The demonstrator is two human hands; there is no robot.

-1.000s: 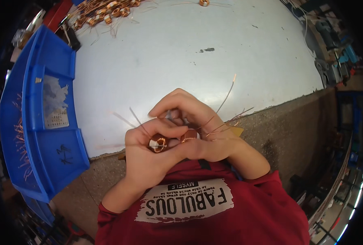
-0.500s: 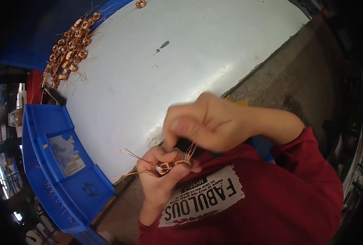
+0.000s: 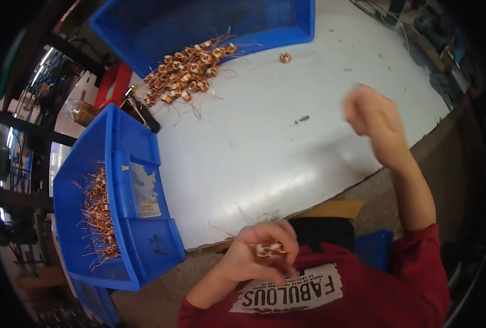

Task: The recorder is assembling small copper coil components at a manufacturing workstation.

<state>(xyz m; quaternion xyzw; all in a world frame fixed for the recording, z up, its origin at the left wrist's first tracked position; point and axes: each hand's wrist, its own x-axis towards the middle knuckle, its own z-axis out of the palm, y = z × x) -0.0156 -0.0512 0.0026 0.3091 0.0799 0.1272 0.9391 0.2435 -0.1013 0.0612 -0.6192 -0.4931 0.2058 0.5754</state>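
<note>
My left hand (image 3: 249, 261) is low in front of the red shirt, near the table's front edge. Its fingers curl around two small ring coils (image 3: 270, 250) wound with copper wire, and thin wire ends stick out past the fingers. My right hand (image 3: 373, 117) is raised at the right, above the white table, well apart from the left. Motion smears its curled fingers, so whether anything is in them is unclear. One single copper ring coil (image 3: 285, 57) lies by itself on the tabletop farther off.
A heap of copper coils (image 3: 191, 71) with loose wire ends spills at the mouth of a blue bin (image 3: 273, 42) at the back. To the left, another blue bin (image 3: 110, 164) contains more coils (image 3: 99, 218). A yellow piece (image 3: 336, 209) shows beyond the table edge (image 3: 357, 186).
My right hand has left its place just above the left hand and swung out to the upper right. The view has shifted, showing more of both bins. The left hand still holds the coils.
</note>
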